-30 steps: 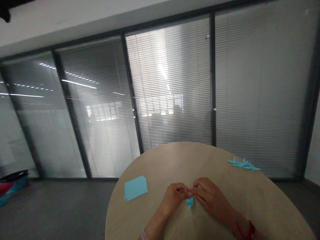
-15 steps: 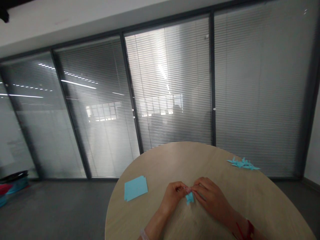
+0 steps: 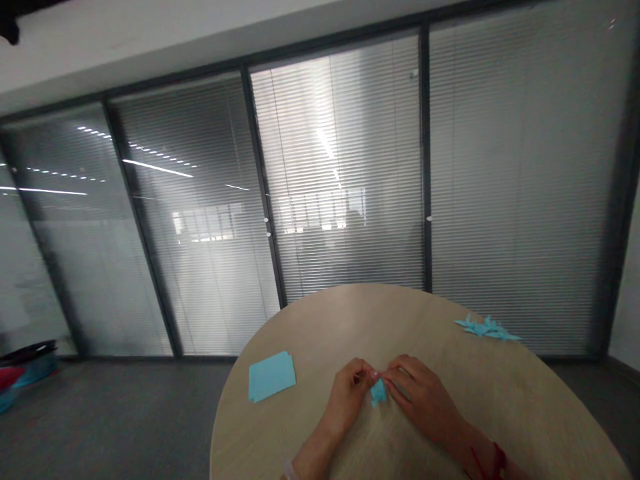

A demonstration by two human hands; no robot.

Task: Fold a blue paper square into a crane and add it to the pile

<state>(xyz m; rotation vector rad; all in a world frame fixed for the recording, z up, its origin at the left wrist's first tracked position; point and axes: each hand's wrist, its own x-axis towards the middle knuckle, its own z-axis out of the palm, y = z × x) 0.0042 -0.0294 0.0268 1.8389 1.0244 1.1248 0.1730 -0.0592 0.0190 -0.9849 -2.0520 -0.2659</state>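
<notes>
My left hand (image 3: 347, 393) and my right hand (image 3: 423, 395) meet over the round wooden table (image 3: 525, 413), fingertips pinched together on a small folded piece of light blue paper (image 3: 378, 392). The paper hangs just below the pinched fingers, close to the table top. A red band shows on my right wrist. A stack of flat light blue paper squares (image 3: 271, 376) lies to the left of my left hand. Several finished folded blue paper figures (image 3: 486, 327) lie at the table's far right edge.
Behind the table runs a glass wall with dark frames and closed grey blinds (image 3: 340, 173). Grey floor lies to the left, with red and blue objects (image 3: 23, 373) at the far left edge.
The small folded paper has risen slightly between my fingers, and my left hand has shifted a little up and right. The head view is nearly unchanged.
</notes>
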